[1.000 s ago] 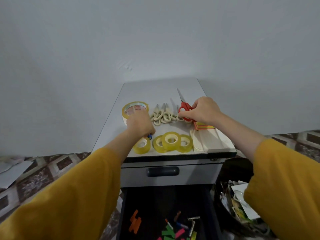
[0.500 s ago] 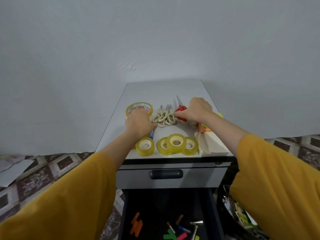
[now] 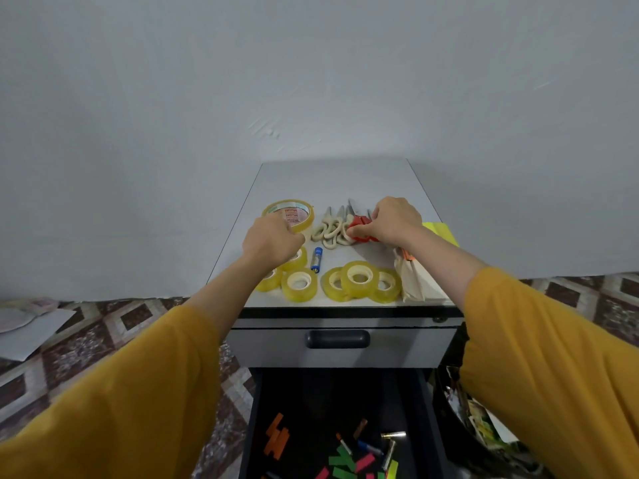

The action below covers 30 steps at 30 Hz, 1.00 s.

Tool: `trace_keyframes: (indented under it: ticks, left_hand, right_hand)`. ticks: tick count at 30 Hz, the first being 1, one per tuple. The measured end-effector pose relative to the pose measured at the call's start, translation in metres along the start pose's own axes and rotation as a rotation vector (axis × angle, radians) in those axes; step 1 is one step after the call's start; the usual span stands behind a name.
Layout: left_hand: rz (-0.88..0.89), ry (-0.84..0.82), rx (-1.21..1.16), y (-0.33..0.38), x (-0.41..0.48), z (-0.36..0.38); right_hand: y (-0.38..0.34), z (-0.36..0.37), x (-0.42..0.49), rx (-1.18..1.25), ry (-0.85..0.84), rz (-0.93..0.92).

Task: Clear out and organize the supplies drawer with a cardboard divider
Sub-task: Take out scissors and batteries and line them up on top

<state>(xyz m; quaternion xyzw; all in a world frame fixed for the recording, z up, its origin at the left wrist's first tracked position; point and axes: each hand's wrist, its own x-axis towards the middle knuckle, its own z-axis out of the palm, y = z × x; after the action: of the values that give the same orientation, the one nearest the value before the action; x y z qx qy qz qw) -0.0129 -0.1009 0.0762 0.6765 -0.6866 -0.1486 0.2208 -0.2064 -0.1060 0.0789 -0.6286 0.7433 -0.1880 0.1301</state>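
Fingers of right hand [image 3: 394,221] curl round glossy red plastic scissors [image 3: 361,223]; left hand [image 3: 273,242] grip hidden, cannot tell.

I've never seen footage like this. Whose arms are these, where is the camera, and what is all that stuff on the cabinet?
There is no machine here. These are a person's own arms, filmed by one camera worn on their head, which looks forward and down. The cabinet top holds a big tape roll, several small tape rolls, a battery, cream scissors, red scissors and sticky notes. The right hand grips the red scissors by the handles. The left hand lies by the big tape roll. Its fingers are hidden, so I cannot tell whether it holds anything. Below, the open drawer holds coloured scraps.
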Motion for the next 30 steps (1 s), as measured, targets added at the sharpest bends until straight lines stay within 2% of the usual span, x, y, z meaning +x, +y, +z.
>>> trace_keyframes:
  ticks: [6,12,21,30]
  left_hand:
    - [-0.005,-0.021,-0.072,-0.007,-0.024,-0.003]
    - [0.030,-0.059,-0.201,-0.013,-0.072,-0.009]
    - [0.058,-0.235,-0.346,-0.030,-0.149,0.018]
    - [-0.035,-0.386,-0.309,-0.069,-0.189,0.065]
  right_hand:
    - [-0.001,-0.007,-0.030,0.092,0.151,-0.088]
    - [-0.002,-0.009,-0.085,0.261,0.159,-0.181]
    - [0.014,0.030,-0.161,0.500,-0.015,-0.113]
    - [0.041,0.093,-0.202,0.612,-0.158,-0.030]
